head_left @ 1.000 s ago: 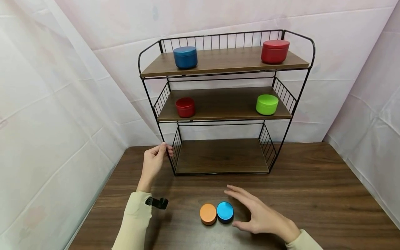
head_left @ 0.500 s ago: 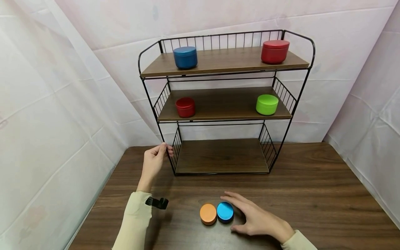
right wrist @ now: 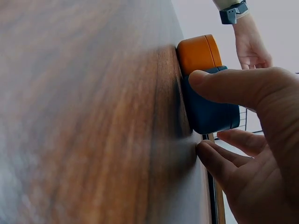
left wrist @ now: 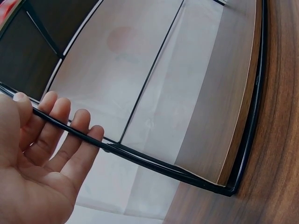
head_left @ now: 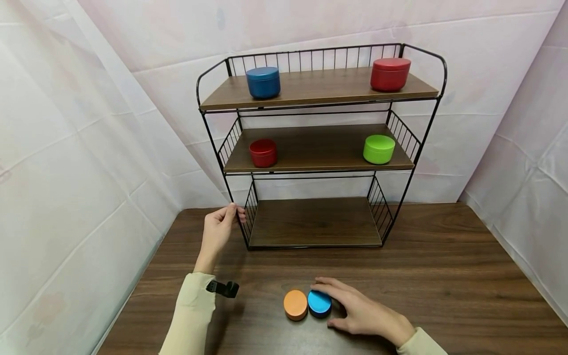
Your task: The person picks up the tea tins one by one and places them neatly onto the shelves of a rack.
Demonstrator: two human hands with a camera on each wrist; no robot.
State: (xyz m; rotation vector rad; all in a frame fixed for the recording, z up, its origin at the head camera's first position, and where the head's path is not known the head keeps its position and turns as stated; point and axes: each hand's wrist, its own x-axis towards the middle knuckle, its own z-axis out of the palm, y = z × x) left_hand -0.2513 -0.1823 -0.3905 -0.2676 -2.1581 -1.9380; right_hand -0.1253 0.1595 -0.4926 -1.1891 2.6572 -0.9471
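Observation:
My left hand (head_left: 216, 230) grips the front left post (left wrist: 163, 171) of a black wire shelf rack, its fingers wrapped on the bar in the left wrist view. On the table, a round blue tin (head_left: 319, 302) touches an orange tin (head_left: 295, 304) to its left. My right hand (head_left: 359, 310) is around the blue tin, fingers at its far side and thumb at its near right side. In the right wrist view, the thumb (right wrist: 229, 86) overlaps the blue tin and the fingers lie beyond it with a gap; contact cannot be made out.
The three-tier rack with brown shelves (head_left: 317, 222) stands at the table's back. A dark blue tin (head_left: 263, 83) and a large red tin (head_left: 390, 75) sit on top. A smaller red tin (head_left: 263, 153) and a green tin (head_left: 379, 149) sit on the middle shelf. White cloth hangs behind.
My right hand has moved slightly left and down toward the blue tin, its fingers drawing nearer the lid. The left hand and the tins have stayed in place.

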